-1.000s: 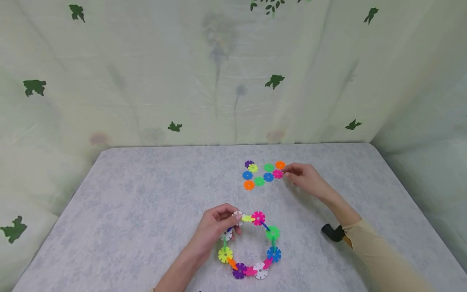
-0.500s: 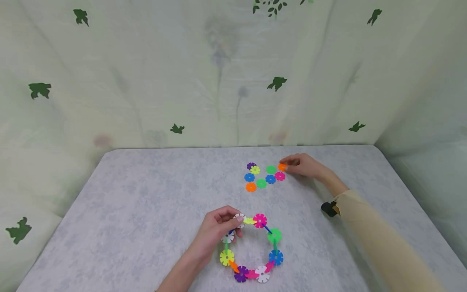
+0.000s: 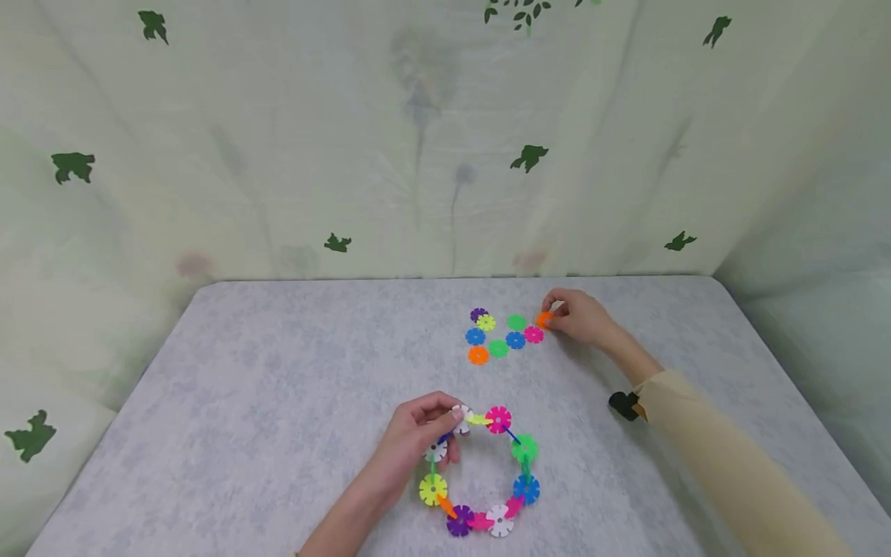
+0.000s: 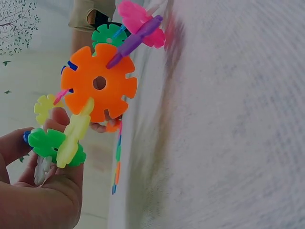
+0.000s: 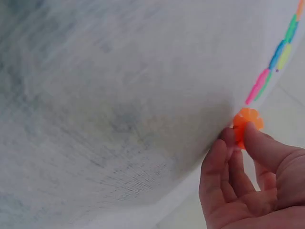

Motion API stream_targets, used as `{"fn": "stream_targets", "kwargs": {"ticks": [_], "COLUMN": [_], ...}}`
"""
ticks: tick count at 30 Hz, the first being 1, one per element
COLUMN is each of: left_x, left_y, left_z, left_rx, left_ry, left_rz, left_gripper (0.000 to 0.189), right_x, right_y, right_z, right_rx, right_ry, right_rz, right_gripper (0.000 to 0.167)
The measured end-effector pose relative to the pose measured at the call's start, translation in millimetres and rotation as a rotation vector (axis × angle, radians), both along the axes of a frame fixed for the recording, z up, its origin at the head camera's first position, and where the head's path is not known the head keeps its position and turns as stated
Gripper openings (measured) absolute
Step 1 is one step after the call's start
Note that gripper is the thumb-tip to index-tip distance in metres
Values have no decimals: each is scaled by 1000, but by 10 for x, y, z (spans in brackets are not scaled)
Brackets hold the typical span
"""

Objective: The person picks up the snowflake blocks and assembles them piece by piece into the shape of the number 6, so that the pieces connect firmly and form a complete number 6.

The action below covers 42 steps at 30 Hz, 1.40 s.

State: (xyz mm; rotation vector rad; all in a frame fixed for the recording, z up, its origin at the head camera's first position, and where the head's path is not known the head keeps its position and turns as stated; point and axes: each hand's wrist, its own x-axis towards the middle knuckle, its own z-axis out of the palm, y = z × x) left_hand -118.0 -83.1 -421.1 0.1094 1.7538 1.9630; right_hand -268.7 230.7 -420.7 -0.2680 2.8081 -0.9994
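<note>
My left hand (image 3: 421, 433) pinches a ring of interlocked plastic snowflake discs (image 3: 433, 490) at its upper left, by a white disc (image 3: 462, 418). The ring links white, yellow, pink, green, blue, purple and orange notched discs. In the left wrist view an orange disc (image 4: 86, 78) of the ring faces the camera, beyond the fingers. At the back right, my right hand (image 3: 581, 316) pinches a loose orange snowflake disc (image 3: 544, 319) between thumb and fingers. The right wrist view shows that orange disc (image 5: 255, 116) tipped up on edge, partly covered by the thumb.
Several loose discs lie flat left of my right hand, among them a pink disc (image 3: 534, 335), a purple disc (image 3: 478, 315) and another orange disc (image 3: 478, 355). A patterned curtain (image 3: 278, 155) stands behind the grey table (image 3: 278, 371). A black device (image 3: 624, 405) sits at the right wrist.
My right hand has moved back from beside the pink disc to the orange disc at the rear, taken hold of it and tipped it up. The left hand keeps its hold on the ring.
</note>
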Motion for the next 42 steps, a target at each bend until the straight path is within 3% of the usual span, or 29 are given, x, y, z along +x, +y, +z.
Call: {"fn": "stream_targets", "kwargs": {"ticks": [3, 6, 12, 20, 27, 36, 40, 42], "left_x": [1, 0, -3, 26, 85, 165, 219, 237], "left_y": [3, 7, 21, 48, 77, 93, 107, 114], "left_z": [-6, -15, -32, 21, 126, 262, 293, 298], "left_rx": [-2, -2, 2, -27, -50, -80, -89, -87], "left_ry": [-5, -5, 18, 55, 90, 265, 386, 479], "left_rz": [-1, 3, 34, 75, 88, 107, 108, 104], "left_gripper": [28, 27, 24, 22, 24, 20, 16, 11], "right_x": [82, 225, 673, 1289, 1627, 1842, 1906, 1932], "right_y": [-1, 0, -102, -361, -644, -911, -966, -985], "right_z": [22, 50, 172, 297, 428, 608, 656, 678], "right_rx": [4, -57, -222, -438, -603, -654, -682, -681], "right_ry": [32, 52, 103, 106, 69, -51, -69, -56], "right_rz": [-2, -4, -9, -55, -95, -148, -176, -201], "right_gripper": [12, 13, 20, 27, 25, 19, 15, 13]}}
